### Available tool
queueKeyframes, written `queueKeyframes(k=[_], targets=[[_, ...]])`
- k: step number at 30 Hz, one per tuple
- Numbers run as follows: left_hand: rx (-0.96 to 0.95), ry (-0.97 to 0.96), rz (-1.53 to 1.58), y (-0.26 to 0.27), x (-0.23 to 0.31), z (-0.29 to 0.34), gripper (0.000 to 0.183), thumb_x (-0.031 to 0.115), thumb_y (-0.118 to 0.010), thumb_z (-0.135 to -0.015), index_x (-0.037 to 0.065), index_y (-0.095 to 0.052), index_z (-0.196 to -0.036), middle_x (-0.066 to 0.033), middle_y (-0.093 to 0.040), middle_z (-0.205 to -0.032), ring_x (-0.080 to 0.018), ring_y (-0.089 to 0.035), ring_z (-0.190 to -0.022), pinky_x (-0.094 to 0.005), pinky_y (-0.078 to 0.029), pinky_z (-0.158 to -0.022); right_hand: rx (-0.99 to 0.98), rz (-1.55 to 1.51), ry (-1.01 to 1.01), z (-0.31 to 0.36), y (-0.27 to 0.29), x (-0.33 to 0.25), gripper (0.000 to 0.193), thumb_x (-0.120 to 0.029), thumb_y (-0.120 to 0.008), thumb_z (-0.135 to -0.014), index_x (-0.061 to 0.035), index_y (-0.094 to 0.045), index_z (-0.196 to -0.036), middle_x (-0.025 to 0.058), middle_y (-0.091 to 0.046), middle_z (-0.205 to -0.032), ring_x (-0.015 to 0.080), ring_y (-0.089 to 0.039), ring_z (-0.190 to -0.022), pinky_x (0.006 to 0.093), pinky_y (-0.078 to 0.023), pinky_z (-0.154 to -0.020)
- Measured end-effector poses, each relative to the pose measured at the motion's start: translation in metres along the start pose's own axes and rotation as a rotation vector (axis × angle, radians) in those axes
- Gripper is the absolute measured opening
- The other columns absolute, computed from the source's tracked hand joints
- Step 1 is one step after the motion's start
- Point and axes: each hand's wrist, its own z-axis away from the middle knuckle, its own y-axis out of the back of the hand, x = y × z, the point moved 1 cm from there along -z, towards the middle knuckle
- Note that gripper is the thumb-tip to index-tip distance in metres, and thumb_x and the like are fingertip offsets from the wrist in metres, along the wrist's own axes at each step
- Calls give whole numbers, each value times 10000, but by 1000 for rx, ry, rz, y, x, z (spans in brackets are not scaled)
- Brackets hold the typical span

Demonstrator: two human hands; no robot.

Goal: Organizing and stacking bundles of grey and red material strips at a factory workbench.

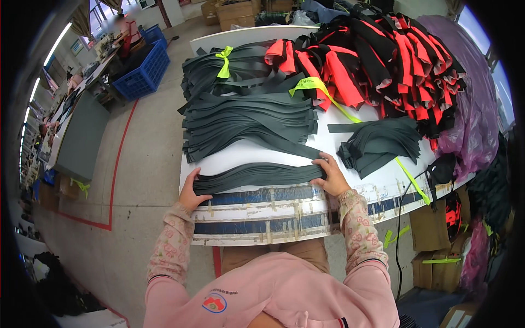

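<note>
"What takes up the most room?"

"The white worktable (246, 210), its near edge crossed by dark blue bands and scuffed, brownish tape. On its far right sits a heap of black and neon-coral fabric pieces (402, 65). Then comes the wearer's pink shirt (273, 279), and beyond the hands a broad stack of dark grey-green strips (246, 120)."

"And the bundle between the hands?"

"That bundle of strips (257, 175) is the same grey-green: long, narrow, matte bands layered closely, bowed up slightly along the middle. It lies crosswise near the table's front edge, nearer the wearer than the stack."

"How are the hands?"

"Both grip it. The left hand (191, 192) clasps the left end, thumb on the near side, fingers beyond; the right hand (332, 176) curls round the other end likewise."

"Any writing?"

"Dark marks on a neon-yellow band (314, 83), too small to make out. The shirt's chest carries a red-and-white oval emblem (214, 303) rimmed in blue, with a short line of dark characters beside it. Some blue lettering (384, 195) marks the tabletop at right."
</note>
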Motion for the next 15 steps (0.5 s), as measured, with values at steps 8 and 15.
queueKeyframes(k=[8,15], targets=[[2,67,-192,9,-13,-5,594,85,-847,-608,75,-639,-1164,-109,-536,-1161,-281,-539,-1121,-351,-429,-1012,-108,-87,-64,5,13,6,622,-113,-863,-656,-108,-613,-1225,134,-471,-1345,329,-481,-1262,361,-431,-1038],[130,-33,-161,-9,-13,-2,663,99,-843,-640,95,-591,-1253,-145,-474,-1393,-306,-447,-1316,-372,-357,-1115,77,-228,91,8,-13,8,716,-65,-835,-676,-113,-537,-1326,142,-471,-1338,335,-452,-1300,374,-387,-1089]])
